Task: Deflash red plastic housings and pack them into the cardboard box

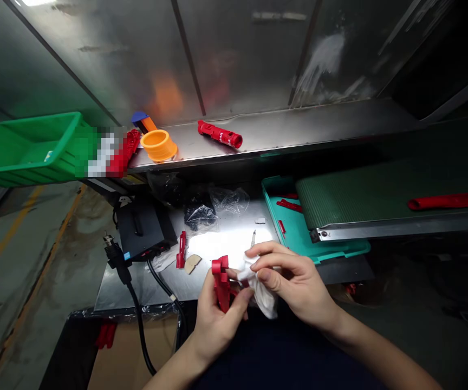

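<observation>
**Red plastic part and white cloth held in both hands above a steel worktop**

Nearest the camera, the left hand (218, 319) is closed around a red plastic part (221, 284), while the right hand (294, 276) pinches a crumpled white cloth (260, 290) between fingers and thumb, right beside the part. Just beyond the hands, a small red piece (181, 250), a beige scrap (192, 263) and a narrow blade (253, 238) lie on the steel worktop (136, 287). A black power cord (140, 330) runs down over the worktop's near edge, left of the hands, above a cardboard box (132, 352). Farther back sit a black box unit (142, 230) and crumpled clear plastic wrap (229, 199). To the right, a teal tray (331, 249) holds red pieces (290, 206) and runs under a green conveyor belt (359, 189) carrying a long red part (445, 201). On the far steel shelf (283, 130) stand an orange cup (158, 145) and a red tube (220, 134), with a green crate (26, 146) at its left end, and a blurred patch (102, 151) hides what lies beside the crate.
</observation>
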A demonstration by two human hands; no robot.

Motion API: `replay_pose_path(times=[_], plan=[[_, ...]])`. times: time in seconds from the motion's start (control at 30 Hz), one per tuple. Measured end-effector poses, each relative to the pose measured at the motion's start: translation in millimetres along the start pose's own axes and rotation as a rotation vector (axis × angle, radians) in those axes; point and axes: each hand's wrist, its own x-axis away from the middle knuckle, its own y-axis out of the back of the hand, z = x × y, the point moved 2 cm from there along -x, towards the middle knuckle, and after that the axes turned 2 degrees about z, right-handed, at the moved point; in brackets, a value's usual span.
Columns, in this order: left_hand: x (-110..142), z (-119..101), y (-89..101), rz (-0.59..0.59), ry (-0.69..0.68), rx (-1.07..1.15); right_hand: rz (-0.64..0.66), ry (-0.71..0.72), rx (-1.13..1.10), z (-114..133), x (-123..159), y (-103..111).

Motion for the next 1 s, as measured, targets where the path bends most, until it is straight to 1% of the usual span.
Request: replay_pose_path(times=[0.07,0.17,0.27,0.33,0.4,0.5,0.53,0.67,0.73,0.77,0.8,0.87,0.9,0.93,1.0], plan=[[0.4,2.2,-0.8,-0.031,0.056,0.039,-0.025,0.054,0.076,-1.2,-2.2,2.5],[-1.1,2.0,-0.6,-0.056,0.092,0.05,0.03,0.085,0.063,-4.2,-4.9,1.9],[-5.6,-3.9,-2.2,-0.065,0.127,0.038,0.035,0.162,0.07,-7.2,-6.1,-1.1],[-8.2,-9.9,-4.6,-0.113,0.145,0.027,0.063,0.225,0.084,-9.2,-5.4,-3.0],[-9.3,-15.9,-6.6,-0.202,0.137,0.035,0.081,0.226,0.116,-12.3,-3.9,-2.9],[-8.9,-21.1,-7.2,-0.275,0.059,0.081,0.043,0.143,0.15,-17.6,-2.2,1.0],[-8.8,-21.3,-6.6,-0.267,0.037,0.089,0.051,0.112,0.158,-18.9,-2.1,1.8],[-9.0,-15.9,-2.8,-0.134,0.011,0.042,0.171,0.021,0.184,-17.2,-4.0,0.6],[-8.4,-13.4,-0.3,-0.089,-0.049,-0.002,0.207,0.004,0.178,-11.6,-5.5,1.2],[-7.6,-12.5,1.2,-0.073,-0.094,-0.03,0.189,0.008,0.172,-7.4,-6.2,2.8],[-6.6,-11.8,2.6,-0.051,-0.139,-0.072,0.145,0.026,0.168,-2.4,-6.7,5.2],[-3.4,-10.4,5.9,0.002,-0.246,-0.205,0.011,0.096,0.166,9.9,-6.7,10.4],[-1.5,-9.8,7.4,0.031,-0.311,-0.294,-0.032,0.134,0.17,16.5,-6.1,11.8],[0.6,-9.1,8.7,0.061,-0.382,-0.39,-0.039,0.167,0.176,23.0,-5.5,11.7],[4.7,-8.0,10.1,0.115,-0.527,-0.565,0.04,0.188,0.179,34.5,-4.3,8.2]])
